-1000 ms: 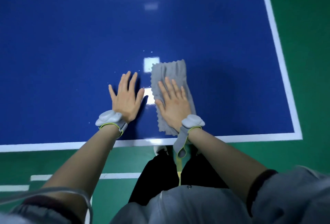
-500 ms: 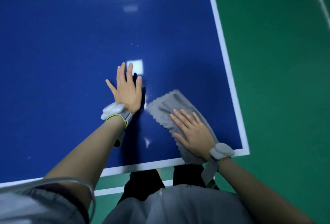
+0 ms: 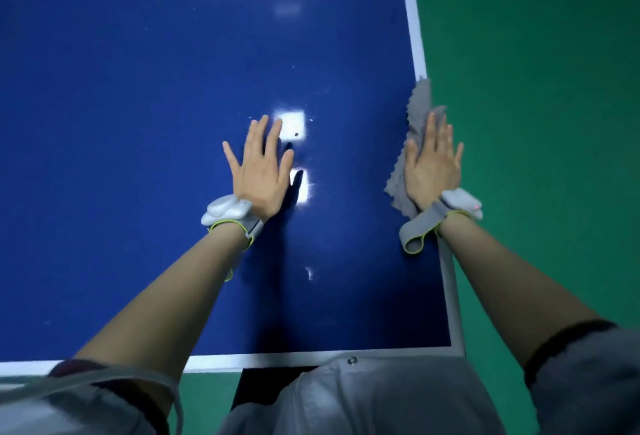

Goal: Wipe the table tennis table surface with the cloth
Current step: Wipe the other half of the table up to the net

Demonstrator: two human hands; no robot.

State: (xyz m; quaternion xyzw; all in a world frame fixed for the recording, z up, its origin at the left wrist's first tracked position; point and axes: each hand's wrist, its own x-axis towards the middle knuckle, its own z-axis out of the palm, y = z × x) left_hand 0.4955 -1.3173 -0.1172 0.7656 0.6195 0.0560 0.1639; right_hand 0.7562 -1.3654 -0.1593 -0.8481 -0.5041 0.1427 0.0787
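1. Right hand's fingers (image 3: 437, 138): straight, close together, pointing away from the body, laid flat on top of the cloth (image 3: 417, 112) and curled round nothing.
2. Right hand (image 3: 431, 167): palm down, pressing the cloth onto the right edge of the bench (image 3: 138, 122); outer fingers lying past the white border line, over the green floor (image 3: 536, 122).
3. Left hand's fingers (image 3: 258, 136): straight and slightly fanned, thumb out to the side, flat on the bare blue surface, gripping nothing.
4. Left hand (image 3: 259, 174): palm down near the middle of the visible bench, well apart from the cloth.
5. Cloth: grey, thin and soft-looking, with a zigzag-cut edge showing along its left side; rumpled, one pointed corner sticking up beyond the fingertips just at the white edge line, another part showing beside the wrist. Mostly hidden under the hand.
6. Cloth's place: on the bench's right border, straddling the white line, partly past the edge.
7. Wrists: a pale device on a grey strap with yellow-green trim on each (image 3: 227, 211) (image 3: 462, 204); loose strap end hanging from the right one.
8. Bench: dark blue, glossy, white-edged, with bright square reflections beside the left hand and a few small pale specks.
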